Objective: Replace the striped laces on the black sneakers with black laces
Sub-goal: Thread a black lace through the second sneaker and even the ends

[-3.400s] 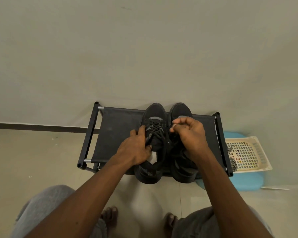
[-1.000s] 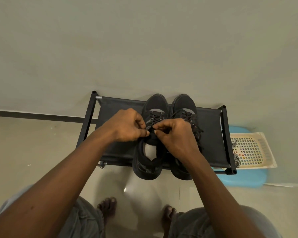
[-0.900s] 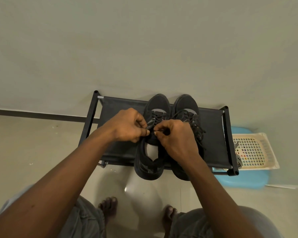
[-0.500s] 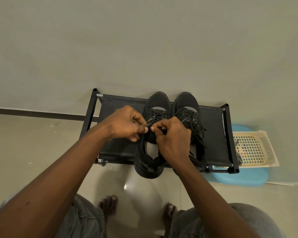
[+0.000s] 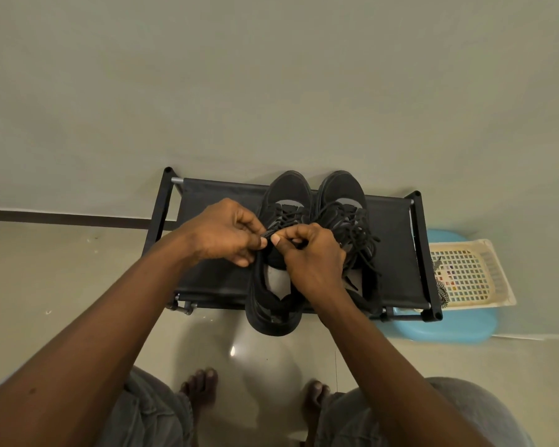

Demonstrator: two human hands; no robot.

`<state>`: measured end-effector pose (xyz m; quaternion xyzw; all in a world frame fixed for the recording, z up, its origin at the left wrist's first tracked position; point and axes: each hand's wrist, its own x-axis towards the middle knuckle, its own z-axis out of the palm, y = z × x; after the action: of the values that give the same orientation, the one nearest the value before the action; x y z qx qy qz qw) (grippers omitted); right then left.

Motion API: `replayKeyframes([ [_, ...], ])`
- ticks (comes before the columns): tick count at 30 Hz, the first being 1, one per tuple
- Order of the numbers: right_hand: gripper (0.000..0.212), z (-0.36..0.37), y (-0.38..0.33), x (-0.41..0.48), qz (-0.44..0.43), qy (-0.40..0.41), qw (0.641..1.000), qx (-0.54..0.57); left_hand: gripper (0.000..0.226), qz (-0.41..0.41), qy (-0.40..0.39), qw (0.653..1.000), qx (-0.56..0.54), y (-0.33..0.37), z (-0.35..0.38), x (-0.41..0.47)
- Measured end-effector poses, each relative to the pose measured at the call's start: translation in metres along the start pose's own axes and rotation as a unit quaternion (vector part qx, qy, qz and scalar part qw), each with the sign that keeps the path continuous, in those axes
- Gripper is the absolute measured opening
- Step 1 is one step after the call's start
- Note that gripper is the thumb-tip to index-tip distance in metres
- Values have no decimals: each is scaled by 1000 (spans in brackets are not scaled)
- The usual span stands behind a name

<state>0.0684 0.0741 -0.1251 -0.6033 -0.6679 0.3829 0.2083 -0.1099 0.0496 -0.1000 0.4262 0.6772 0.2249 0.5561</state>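
The left sneaker (image 5: 288, 191) and right sneaker (image 5: 342, 188) stand side by side on a black rack (image 5: 220, 275), toes to the wall. Over the left sneaker's tongue the left hand (image 5: 221, 235) and right hand (image 5: 310, 259) meet, each pinching a black lace (image 5: 269, 233) between thumb and curled fingers. The right sneaker carries loosely threaded black laces (image 5: 357, 233). Striped laces (image 5: 442, 291) hang at the edge of a cream basket (image 5: 497, 279) just right of the rack.
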Motion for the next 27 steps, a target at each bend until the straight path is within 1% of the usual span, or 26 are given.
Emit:
replayKeyframes([
  [3,5,2,-1,-2,-9,14,1000,-23,10,0,-5,1000,2,0,0,1],
  [7,12,3,-4,-5,-29,46,993,-104,7,-2,-2,1000,4,0,0,2],
  [11,12,4,-8,-12,-78,70,979,-173,3,2,14,1000,13,0,1,3],
  [14,15,3,-9,-15,-107,66,972,-196,4,2,6,1000,14,-1,-1,2],
  [18,19,-1,-10,-15,-131,28,966,-223,6,8,2,1000,15,-2,-2,2],
  [20,17,-4,-9,-14,-143,16,962,-233,8,10,2,1000,13,-2,-1,2],
  [25,9,-1,-10,-15,-169,47,930,-324,12,19,2,1000,23,-2,-1,3],
  [27,10,3,-9,-15,-163,63,931,-321,12,24,-9,999,33,-2,-2,3],
])
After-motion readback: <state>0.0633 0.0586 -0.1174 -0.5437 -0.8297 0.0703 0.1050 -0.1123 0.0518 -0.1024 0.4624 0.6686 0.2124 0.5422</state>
